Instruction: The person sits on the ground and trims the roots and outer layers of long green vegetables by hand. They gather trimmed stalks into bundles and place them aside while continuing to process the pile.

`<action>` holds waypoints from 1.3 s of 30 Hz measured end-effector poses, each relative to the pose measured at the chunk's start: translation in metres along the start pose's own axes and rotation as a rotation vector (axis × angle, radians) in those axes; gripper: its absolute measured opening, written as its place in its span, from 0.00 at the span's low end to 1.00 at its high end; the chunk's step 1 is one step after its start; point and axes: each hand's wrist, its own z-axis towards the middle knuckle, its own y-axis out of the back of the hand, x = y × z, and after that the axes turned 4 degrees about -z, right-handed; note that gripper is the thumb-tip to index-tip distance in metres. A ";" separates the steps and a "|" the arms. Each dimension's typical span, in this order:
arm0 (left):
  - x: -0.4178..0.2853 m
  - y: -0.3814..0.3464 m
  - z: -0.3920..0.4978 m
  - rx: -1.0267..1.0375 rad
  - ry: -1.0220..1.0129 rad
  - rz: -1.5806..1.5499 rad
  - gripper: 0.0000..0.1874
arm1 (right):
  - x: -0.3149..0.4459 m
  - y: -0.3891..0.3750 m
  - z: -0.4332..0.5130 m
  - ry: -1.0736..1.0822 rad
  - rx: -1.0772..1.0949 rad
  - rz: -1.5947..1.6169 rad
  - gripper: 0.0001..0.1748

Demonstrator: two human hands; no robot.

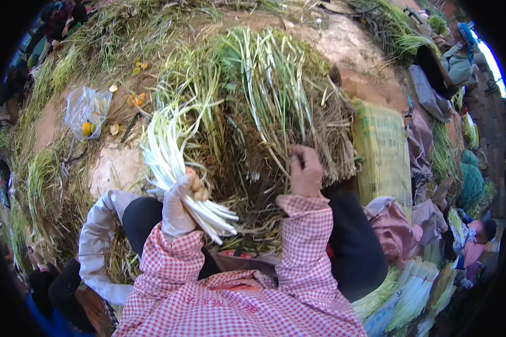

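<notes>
My left hand [178,206], in a pale glove with some fingertips bare, is closed around a bunch of long white stalks [166,145]. Their pale green tops fan away from me, and the white lower ends point right and towards my lap. My right hand [306,170] is bare, with curled fingers, at the near side of a heap of uncleaned green stalks [274,80]. Brown, dry roots [339,147] lie just right of those fingers. A thin root end passes beside the fingertips, but whether they pinch it is hard to see.
Left of the heap, a clear plastic bag [87,113] holds orange fruit. A yellow woven sack [381,151] lies to the right. Cleaned stalk bundles [413,290] are at lower right. Other people, including a seated person [455,63], surround the litter-strewn ground.
</notes>
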 end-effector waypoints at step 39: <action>0.032 0.014 0.007 -0.264 0.124 0.360 0.10 | 0.045 -0.032 -0.089 0.171 0.353 0.404 0.06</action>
